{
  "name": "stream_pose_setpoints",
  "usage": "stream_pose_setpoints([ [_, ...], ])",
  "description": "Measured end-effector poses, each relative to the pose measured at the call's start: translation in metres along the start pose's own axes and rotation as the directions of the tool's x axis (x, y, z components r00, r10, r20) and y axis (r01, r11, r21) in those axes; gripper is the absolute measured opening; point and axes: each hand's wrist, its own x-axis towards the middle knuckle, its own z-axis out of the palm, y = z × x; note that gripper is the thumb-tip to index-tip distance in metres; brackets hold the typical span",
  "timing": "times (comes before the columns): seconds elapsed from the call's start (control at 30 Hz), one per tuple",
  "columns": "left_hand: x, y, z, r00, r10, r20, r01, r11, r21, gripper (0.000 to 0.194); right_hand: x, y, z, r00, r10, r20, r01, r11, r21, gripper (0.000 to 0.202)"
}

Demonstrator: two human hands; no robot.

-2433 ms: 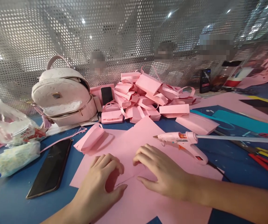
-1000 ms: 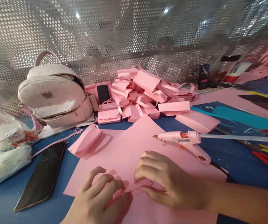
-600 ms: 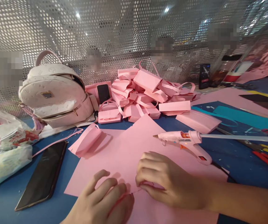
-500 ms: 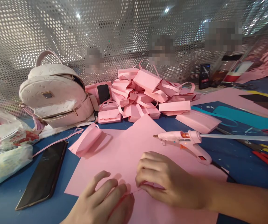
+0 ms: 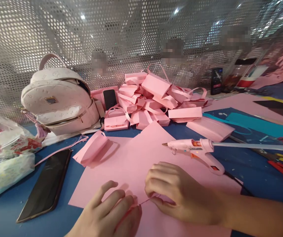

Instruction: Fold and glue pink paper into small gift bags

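Observation:
Large pink paper sheets (image 5: 131, 158) lie on the blue table. Over their lower part, my left hand (image 5: 114, 210) is curled round a small pink paper piece (image 5: 136, 205), mostly hidden under the fingers. My right hand (image 5: 171, 189) has its thumb and fingertips closed on the right end of that piece, whose thin edge shows between the hands. A pink glue gun (image 5: 198, 148) with a long clear stick rests just beyond my right hand, its nozzle pointing left. Up and left of my hands, a folded pink paper bag (image 5: 92, 148) lies on the sheet.
A black phone (image 5: 45, 186) lies at the left, near plastic packages (image 5: 9, 171). Behind stand a pale backpack (image 5: 60, 98) and a heap of pink paper bags (image 5: 153, 98). Red-handled pliers (image 5: 282, 169) and blue-green paper (image 5: 262, 125) are at the right. A perforated metal panel (image 5: 131, 33) rises behind.
My right hand has shifted very slightly right, and a bit more of the paper edge shows near its thumb. My left hand has hardly moved.

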Motion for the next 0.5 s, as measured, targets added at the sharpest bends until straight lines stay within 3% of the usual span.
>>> stream_pose_setpoints([
  [0.5,-0.0064,-0.0008,0.0071,1.000,-0.024,-0.018,0.023,0.998,-0.057,0.012,-0.0012,-0.0023,-0.0006,0.996,0.076,0.038,-0.081,0.984,0.157,0.018],
])
